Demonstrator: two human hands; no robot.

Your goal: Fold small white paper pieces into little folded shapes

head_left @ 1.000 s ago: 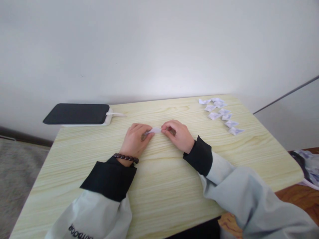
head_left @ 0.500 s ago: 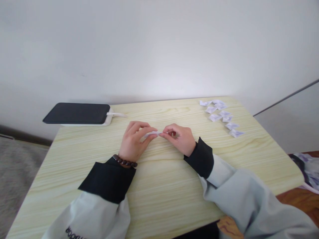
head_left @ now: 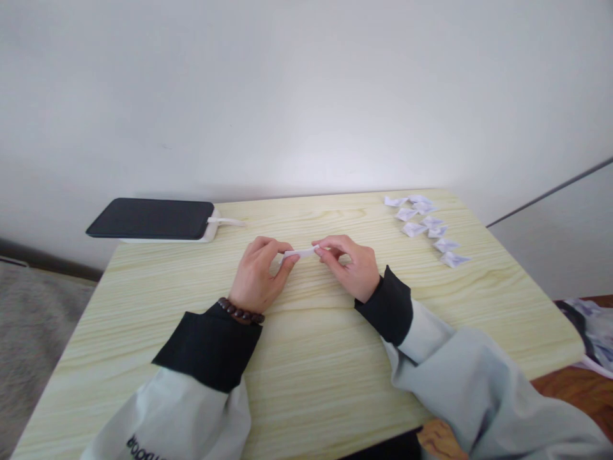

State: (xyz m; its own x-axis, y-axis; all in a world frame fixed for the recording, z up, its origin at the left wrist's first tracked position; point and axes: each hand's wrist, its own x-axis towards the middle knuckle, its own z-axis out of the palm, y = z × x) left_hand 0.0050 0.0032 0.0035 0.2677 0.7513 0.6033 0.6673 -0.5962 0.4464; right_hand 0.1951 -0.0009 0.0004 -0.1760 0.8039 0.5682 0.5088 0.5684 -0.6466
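A narrow folded strip of white paper (head_left: 302, 252) spans the gap between my two hands, above the middle of the table. Its left end is pinched between the thumb and fingers of my left hand (head_left: 261, 271), which has a dark bead bracelet at the wrist. The fingertips of my right hand (head_left: 352, 263) pinch the other end. Several small folded white paper pieces (head_left: 413, 229) lie in a loose group at the back right of the table, beyond my right hand.
The pale wood-grain table (head_left: 306, 377) stands against a white wall (head_left: 306, 96). At its back left lies a black-screened phone (head_left: 153, 218) on a white block with a white cable (head_left: 227, 222). A bag with white pieces (head_left: 596, 329) is at the far right.
My fingertips have moved slightly apart, and more of the white strip now shows between them. Both hands still pinch it.
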